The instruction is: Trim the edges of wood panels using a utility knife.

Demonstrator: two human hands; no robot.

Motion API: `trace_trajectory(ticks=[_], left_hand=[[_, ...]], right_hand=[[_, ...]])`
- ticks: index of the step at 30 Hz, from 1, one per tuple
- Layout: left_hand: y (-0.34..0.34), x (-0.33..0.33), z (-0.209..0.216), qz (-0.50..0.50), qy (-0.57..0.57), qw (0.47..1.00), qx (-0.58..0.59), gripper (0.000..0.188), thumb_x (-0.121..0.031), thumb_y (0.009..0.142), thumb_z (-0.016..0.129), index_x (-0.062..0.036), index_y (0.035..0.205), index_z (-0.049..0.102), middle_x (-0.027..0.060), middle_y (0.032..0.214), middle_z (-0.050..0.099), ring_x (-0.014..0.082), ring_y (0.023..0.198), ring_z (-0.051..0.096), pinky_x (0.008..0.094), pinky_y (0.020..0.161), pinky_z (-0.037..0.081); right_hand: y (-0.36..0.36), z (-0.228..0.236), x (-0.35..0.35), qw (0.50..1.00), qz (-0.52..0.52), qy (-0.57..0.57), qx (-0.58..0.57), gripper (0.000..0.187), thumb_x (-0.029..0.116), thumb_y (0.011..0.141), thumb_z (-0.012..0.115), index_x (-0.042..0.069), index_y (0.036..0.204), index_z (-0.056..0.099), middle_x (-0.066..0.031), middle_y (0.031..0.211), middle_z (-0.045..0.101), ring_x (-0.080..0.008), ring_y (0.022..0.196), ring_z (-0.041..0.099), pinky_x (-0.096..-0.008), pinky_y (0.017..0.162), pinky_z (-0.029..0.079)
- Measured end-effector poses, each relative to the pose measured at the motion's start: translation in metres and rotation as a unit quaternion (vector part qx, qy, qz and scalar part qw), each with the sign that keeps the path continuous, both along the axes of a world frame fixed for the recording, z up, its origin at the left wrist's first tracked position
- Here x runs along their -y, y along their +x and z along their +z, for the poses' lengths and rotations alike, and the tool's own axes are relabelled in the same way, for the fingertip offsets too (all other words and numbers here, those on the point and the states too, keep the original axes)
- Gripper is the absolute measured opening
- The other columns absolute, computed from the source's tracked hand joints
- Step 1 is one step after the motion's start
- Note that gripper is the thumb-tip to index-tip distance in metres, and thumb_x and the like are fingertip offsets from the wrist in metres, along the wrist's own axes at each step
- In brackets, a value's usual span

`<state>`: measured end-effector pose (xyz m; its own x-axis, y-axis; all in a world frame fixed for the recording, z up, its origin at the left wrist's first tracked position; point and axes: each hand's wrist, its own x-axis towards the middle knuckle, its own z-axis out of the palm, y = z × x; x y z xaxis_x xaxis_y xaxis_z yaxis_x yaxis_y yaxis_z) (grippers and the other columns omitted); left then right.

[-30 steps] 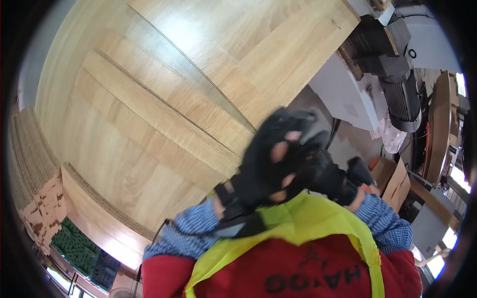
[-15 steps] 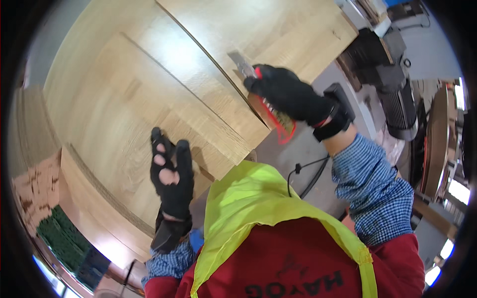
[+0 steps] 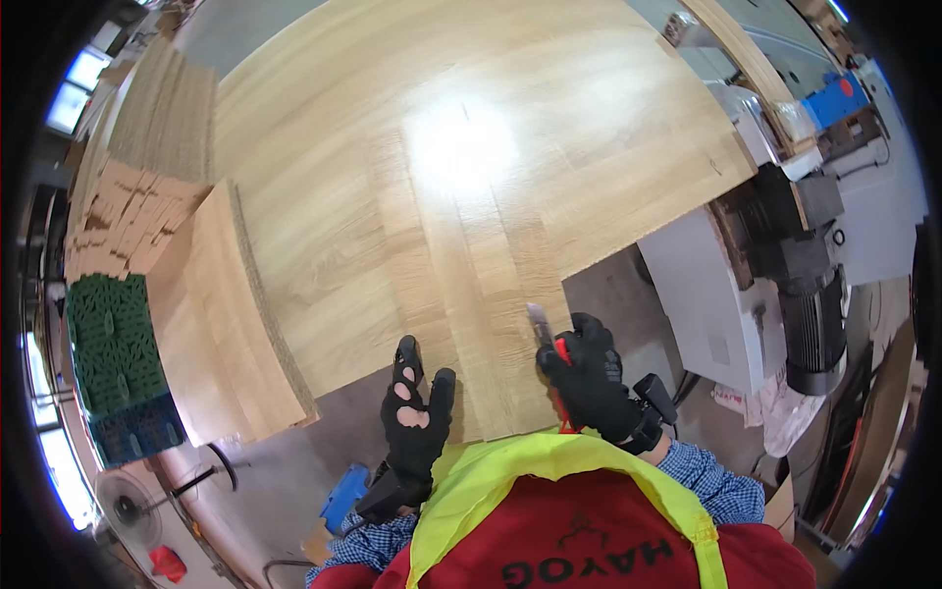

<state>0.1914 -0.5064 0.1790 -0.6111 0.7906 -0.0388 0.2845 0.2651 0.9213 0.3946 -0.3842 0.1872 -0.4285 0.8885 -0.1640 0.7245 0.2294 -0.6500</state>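
Note:
A narrow light-wood board lies lengthwise on a large wood-grain panel, its near end close to my vest. My left hand, in a worn black glove with holes, is at the board's near left side. Its fingers are stretched out and apart and hold nothing; whether they touch the board I cannot tell. By the near right edge, my right hand, also black-gloved, is closed round a red-handled knife. The flat metal blade points away from me, over or beside the board's edge.
Stacked boards rise on the left, with another panel stack nearer. Beside them are green plastic crates and a fan. On the right stand a black motor and a pale machine cabinet.
The view has swung, so the narrow board now runs straight away from me. My right hand, still holding the knife, has come closer to my body. My left hand stays open.

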Motion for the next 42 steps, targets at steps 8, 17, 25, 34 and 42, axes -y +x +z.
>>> trace_trajectory(ticks=[8, 17, 25, 34, 42], left_hand=[[-0.011, 0.019, -0.024, -0.038, -0.071, 0.894, 0.440, 0.028, -0.018, 0.090, 0.070, -0.0029, 0.113, 0.064, 0.0026, 0.106, 0.066, 0.0103, 0.091, 0.060, 0.0275, 0.081, 0.050], [-0.059, 0.049, 0.022, -0.019, -0.057, 0.890, 0.451, 0.033, -0.014, 0.089, 0.071, -0.0002, 0.117, 0.061, 0.0058, 0.104, 0.066, 0.0112, 0.089, 0.062, 0.0269, 0.077, 0.051], [-0.191, 0.142, 0.079, -0.104, 0.045, 0.991, 0.074, 0.028, -0.008, 0.091, 0.063, 0.0037, 0.116, 0.063, 0.0064, 0.099, 0.069, 0.0155, 0.093, 0.064, 0.0291, 0.086, 0.050], [-0.298, 0.185, 0.102, 0.028, 0.072, 0.955, 0.285, 0.034, -0.019, 0.093, 0.063, 0.0026, 0.119, 0.061, 0.0092, 0.108, 0.067, 0.0160, 0.098, 0.065, 0.0297, 0.085, 0.052], [-0.329, 0.199, 0.053, 0.134, -0.070, 0.984, -0.094, 0.042, -0.017, 0.097, 0.055, 0.0060, 0.132, 0.048, 0.0172, 0.118, 0.063, 0.0202, 0.109, 0.061, 0.0312, 0.092, 0.048]], right_hand=[[0.026, -0.025, -0.012, 0.920, -0.005, -0.292, -0.261, 0.025, 0.026, 0.090, 0.062, 0.003, 0.099, 0.067, -0.0036, 0.080, 0.060, -0.0134, 0.082, 0.058, -0.0285, 0.072, 0.046], [-0.052, 0.035, 0.035, 0.866, -0.135, -0.377, -0.298, 0.018, 0.021, 0.092, 0.063, 0.003, 0.096, 0.066, 0.0010, 0.069, 0.056, -0.0084, 0.050, 0.052, -0.0236, 0.047, 0.043], [-0.211, 0.086, 0.081, 0.853, -0.022, -0.437, -0.283, 0.022, 0.026, 0.095, 0.059, 0.004, 0.098, 0.065, 0.0032, 0.072, 0.057, -0.0048, 0.058, 0.052, -0.0211, 0.052, 0.042], [-0.349, 0.075, 0.104, 0.835, 0.082, -0.441, -0.317, 0.022, 0.026, 0.094, 0.059, 0.004, 0.094, 0.063, 0.0019, 0.070, 0.055, -0.0063, 0.056, 0.050, -0.0226, 0.051, 0.042], [-0.372, 0.055, 0.120, 0.931, 0.081, -0.294, -0.201, 0.024, 0.026, 0.093, 0.059, 0.003, 0.100, 0.062, -0.0074, 0.076, 0.057, -0.0198, 0.069, 0.058, -0.0359, 0.065, 0.051]])
